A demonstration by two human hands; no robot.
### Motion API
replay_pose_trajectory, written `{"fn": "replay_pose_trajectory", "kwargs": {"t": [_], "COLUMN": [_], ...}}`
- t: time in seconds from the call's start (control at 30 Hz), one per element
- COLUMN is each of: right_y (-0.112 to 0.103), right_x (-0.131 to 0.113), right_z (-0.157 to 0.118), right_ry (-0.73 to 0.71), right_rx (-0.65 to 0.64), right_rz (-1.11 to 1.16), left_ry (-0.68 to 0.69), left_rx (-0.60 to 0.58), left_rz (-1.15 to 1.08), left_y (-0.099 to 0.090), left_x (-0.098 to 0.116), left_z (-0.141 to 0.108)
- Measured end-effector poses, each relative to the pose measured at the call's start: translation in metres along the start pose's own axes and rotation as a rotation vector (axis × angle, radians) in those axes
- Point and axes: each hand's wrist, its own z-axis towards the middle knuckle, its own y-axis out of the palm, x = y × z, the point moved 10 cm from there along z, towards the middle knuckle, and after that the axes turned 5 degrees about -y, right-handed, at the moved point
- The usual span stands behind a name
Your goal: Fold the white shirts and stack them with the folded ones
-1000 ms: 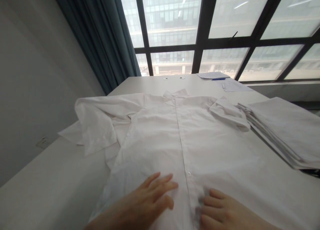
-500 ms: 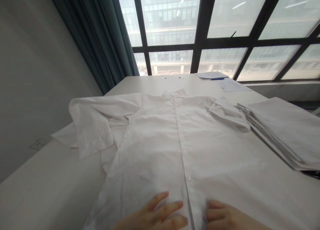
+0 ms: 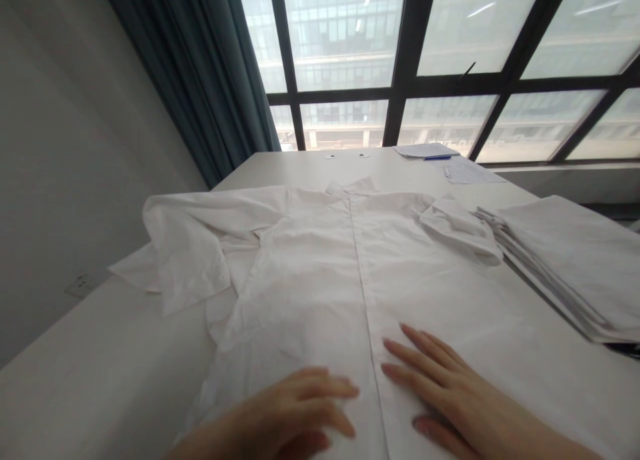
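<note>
A white button-front shirt [image 3: 310, 267] lies face up, its collar pointing away from me and its front placket running down the middle. My right hand [image 3: 450, 387] rests flat on the right front panel beside the placket, fingers stretched out and spread. To the left of the placket, my left hand [image 3: 300, 407] is over the lower front, slightly blurred, its fingers apart and a little bent. I cannot tell whether it touches the cloth. Neither hand grips anything. The lower hem is out of view.
The shirt lies on a white table [image 3: 100, 353]. At the right is a stack of folded white cloth [image 3: 575, 260]. Paper sheets [image 3: 470, 170] and a blue pen [image 3: 438, 157] lie at the far end. Beyond are a dark curtain [image 3: 200, 67] and a window [image 3: 345, 40].
My right hand has let go of the placket edge, moved up and flattened on the cloth. My left hand has lifted slightly and shifted a little left.
</note>
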Motion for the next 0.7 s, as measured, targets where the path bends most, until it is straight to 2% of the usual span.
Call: {"fn": "replay_pose_trajectory", "kwargs": {"t": [0.1,0.23,0.33,0.5,0.57,0.7], "right_y": [0.014,0.013,0.002,-0.012,-0.007,0.018], "right_x": [-0.001,-0.009,-0.013,-0.025,-0.036,-0.055], "right_z": [-0.006,-0.011,-0.009,0.010,0.022,0.032], "right_ry": [-0.020,-0.037,-0.067,-0.117,-0.166,-0.311], "right_rx": [-0.116,-0.193,-0.222,-0.181,-0.197,-0.306], "right_rz": [-0.005,0.016,0.074,0.159,0.151,0.158], "left_ry": [-0.130,-0.255,-0.276,-0.241,-0.232,-0.298], "left_rx": [0.093,0.043,0.041,0.214,0.247,0.264], "left_rz": [0.187,0.317,0.342,0.464,0.513,0.565], "left_y": [-0.012,-0.010,-0.014,-0.046,-0.059,-0.074], "left_x": [-0.034,-0.067,-0.073,-0.084,-0.093,-0.120], "left_z": [-0.004,-0.010,-0.012,-0.001,0.009,0.026]}}
